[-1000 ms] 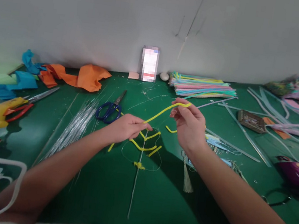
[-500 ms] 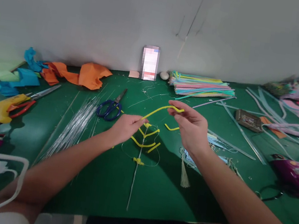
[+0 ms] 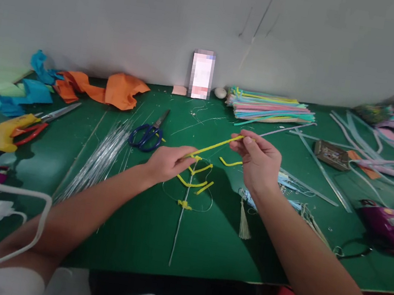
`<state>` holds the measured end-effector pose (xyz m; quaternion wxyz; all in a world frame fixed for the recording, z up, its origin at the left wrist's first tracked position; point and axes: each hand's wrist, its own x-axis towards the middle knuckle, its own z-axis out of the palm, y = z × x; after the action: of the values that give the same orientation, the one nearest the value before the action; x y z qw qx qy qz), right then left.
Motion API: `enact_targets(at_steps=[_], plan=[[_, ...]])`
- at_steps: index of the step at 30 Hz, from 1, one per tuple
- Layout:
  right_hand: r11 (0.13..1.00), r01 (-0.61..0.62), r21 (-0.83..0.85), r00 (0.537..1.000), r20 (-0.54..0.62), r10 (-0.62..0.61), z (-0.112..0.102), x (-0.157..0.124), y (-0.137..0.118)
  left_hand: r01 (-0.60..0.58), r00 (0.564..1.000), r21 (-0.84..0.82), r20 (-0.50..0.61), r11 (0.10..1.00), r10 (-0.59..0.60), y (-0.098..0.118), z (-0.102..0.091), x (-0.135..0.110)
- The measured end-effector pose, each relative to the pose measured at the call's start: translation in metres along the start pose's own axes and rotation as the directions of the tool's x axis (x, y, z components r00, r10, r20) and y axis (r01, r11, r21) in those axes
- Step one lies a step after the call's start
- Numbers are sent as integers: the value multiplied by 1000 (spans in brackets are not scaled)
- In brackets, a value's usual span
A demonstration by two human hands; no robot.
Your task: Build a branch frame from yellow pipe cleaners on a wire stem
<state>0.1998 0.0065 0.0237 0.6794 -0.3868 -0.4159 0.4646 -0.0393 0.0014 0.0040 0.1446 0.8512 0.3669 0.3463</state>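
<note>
A yellow pipe cleaner (image 3: 215,146) is stretched between my hands above the table. My left hand (image 3: 168,163) pinches its lower left end, and my right hand (image 3: 257,159) grips the upper right end with the fingertips. Beneath them lies a wire stem (image 3: 178,234) with short yellow pipe cleaner pieces (image 3: 191,183) branching off it and a fuzzy yellow tuft (image 3: 184,205). A loop of thin clear wire surrounds part of it. Another bent yellow piece (image 3: 230,162) rests beside my right hand, partly hidden by it.
Blue-handled scissors (image 3: 146,137) and a bundle of thin wires (image 3: 100,159) lie to the left, near a yellow glue gun (image 3: 12,133). Pastel pipe cleaners (image 3: 270,110) are stacked at the back by a propped phone (image 3: 201,76). A tassel (image 3: 245,220) sits at right.
The pipe cleaner, curved with a bent right tip before, is now pulled straight. My right hand has shifted slightly right, its fingers now over that tip. The camera view has moved a little.
</note>
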Motion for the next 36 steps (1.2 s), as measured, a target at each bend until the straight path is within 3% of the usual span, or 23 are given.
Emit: enact_targets(at_steps=[7,15,18,21,24,26,29,36], plan=[[999,-40,33,999,-17,40,-7,1,1,-27,991,170,-122,985,48,-8,-3,-3],[962,-224,157,974,77,214,-7,0,4,-190,941,466,-165,864,296,-11,-6,-6],[979,-202,38,978,69,199,-10,1,6,-217,897,537,-220,815,384,-13,-7,-6],[970,-145,-195,984,77,163,-16,4,6,-214,856,594,-269,776,442,-17,-8,-5],[862,-59,-503,981,131,143,-23,8,3,-247,821,647,-256,721,511,-21,-11,-4],[752,53,-656,981,176,85,-27,10,-1,-261,822,673,-221,692,525,-24,-13,-4],[631,205,-748,969,247,-23,-30,12,-9,-261,849,674,-180,691,497,-28,-14,-6],[571,268,-776,957,284,-64,-39,13,-17,-240,875,650,-177,721,451,-26,-9,-7]])
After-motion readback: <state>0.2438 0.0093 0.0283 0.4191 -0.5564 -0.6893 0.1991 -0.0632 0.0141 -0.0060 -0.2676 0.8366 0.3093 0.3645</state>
